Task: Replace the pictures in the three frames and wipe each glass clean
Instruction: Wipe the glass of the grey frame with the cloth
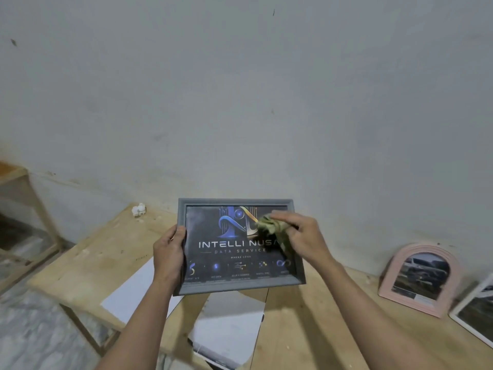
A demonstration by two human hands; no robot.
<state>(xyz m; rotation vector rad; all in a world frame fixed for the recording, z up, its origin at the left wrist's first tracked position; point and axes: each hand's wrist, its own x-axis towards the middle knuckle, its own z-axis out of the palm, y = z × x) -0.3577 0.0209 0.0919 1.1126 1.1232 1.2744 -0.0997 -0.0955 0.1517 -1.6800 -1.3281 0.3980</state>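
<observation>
The left hand [168, 249] grips the left edge of the grey frame [238, 286], thumb curled over its front, holding it tilted above the wooden table [88, 260]. The right hand [298, 236] pinches a crumpled green cloth [269, 225] in bent fingers, pressing it to the glass at upper right. The picture inside reads "INTELLI NUSA", "DATA SERVICE". A pink arched frame [418, 279] holding a photo leans against the wall at right; white sheets [133, 289] lie on the table below

The cloth [269, 225] is motion-blurred; the white frame [477, 313] is cut off at right.
</observation>
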